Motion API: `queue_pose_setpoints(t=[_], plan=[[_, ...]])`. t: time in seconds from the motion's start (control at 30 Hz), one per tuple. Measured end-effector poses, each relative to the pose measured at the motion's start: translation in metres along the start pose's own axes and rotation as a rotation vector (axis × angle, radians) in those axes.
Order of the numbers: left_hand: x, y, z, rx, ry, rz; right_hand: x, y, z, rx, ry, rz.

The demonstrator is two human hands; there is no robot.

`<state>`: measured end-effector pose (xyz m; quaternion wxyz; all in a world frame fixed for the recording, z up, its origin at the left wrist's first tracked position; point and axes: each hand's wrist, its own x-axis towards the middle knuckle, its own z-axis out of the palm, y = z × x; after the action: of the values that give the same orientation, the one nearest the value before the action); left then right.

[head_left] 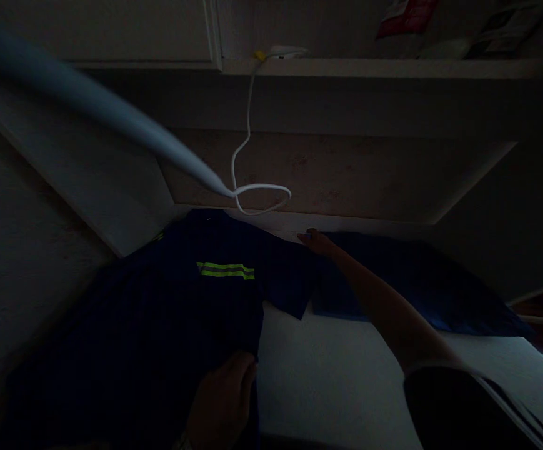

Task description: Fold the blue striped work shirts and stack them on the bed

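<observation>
A dark navy short-sleeved shirt [224,306] with a yellow-green reflective band on the chest lies spread on a white surface [318,375]. My left hand [224,400] is closed at the lower side edge of the shirt, fingers pressed together on the cloth. Further off, my right hand [317,241] reaches to the upper edge of the sleeve and pinches the fabric there. Beneath my right forearm a second blue garment [412,275] lies flat beside the sleeve. Dim light hides the finer detail of the fingers.
A white cable [249,106] hangs in a loop from the shelf [369,67] above, in front of the back panel. A blurred pale-blue tube-like thing [112,112] crosses the upper left close to the camera. Red and dark packets [407,17] stand on the shelf. Side walls enclose the surface.
</observation>
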<state>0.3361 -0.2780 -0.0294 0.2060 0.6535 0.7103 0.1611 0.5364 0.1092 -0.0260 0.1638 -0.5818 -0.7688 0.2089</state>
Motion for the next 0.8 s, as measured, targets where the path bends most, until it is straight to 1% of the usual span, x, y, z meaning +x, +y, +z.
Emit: queue_pose_setpoints(t=[0.07, 0.13, 0.17, 0.23, 0.3, 0.37, 0.47, 0.57, 0.67, 0.77, 0.8], plan=[[-0.004, -0.009, 0.004, -0.063, 0.025, -0.067, -0.011, 0.017, 0.000, 0.062, -0.148, 0.046], [-0.009, -0.018, 0.010, -0.098, 0.006, -0.145, -0.023, 0.029, -0.002, 0.123, -0.269, 0.070], [-0.012, -0.021, 0.013, -0.103, -0.022, -0.180, -0.028, 0.032, -0.004, 0.161, -0.298, 0.073], [-0.016, -0.024, 0.018, -0.102, -0.085, -0.222, -0.036, 0.033, -0.010, 0.304, -0.297, 0.068], [-0.017, -0.021, 0.020, -0.092, -0.130, -0.226, -0.038, 0.026, -0.016, 0.511, -0.243, 0.064], [-0.016, -0.014, 0.016, -0.067, -0.176, -0.188, -0.035, 0.015, -0.024, 0.694, -0.143, 0.058], [-0.014, 0.005, 0.002, -0.018, -0.272, -0.117, -0.023, 0.001, -0.038, 0.817, 0.058, 0.080], [-0.013, 0.028, -0.011, -0.006, -0.327, -0.072, -0.010, -0.002, -0.061, 0.857, 0.221, 0.110], [-0.014, 0.054, -0.014, 0.012, -0.382, -0.009, -0.002, 0.012, -0.096, 0.878, 0.351, 0.106], [-0.013, 0.081, -0.013, -0.013, -0.473, 0.167, -0.003, 0.042, -0.140, 0.797, 0.474, 0.101], [-0.011, 0.088, -0.014, -0.033, -0.481, 0.228, -0.005, 0.054, -0.155, 0.743, 0.511, 0.101]])
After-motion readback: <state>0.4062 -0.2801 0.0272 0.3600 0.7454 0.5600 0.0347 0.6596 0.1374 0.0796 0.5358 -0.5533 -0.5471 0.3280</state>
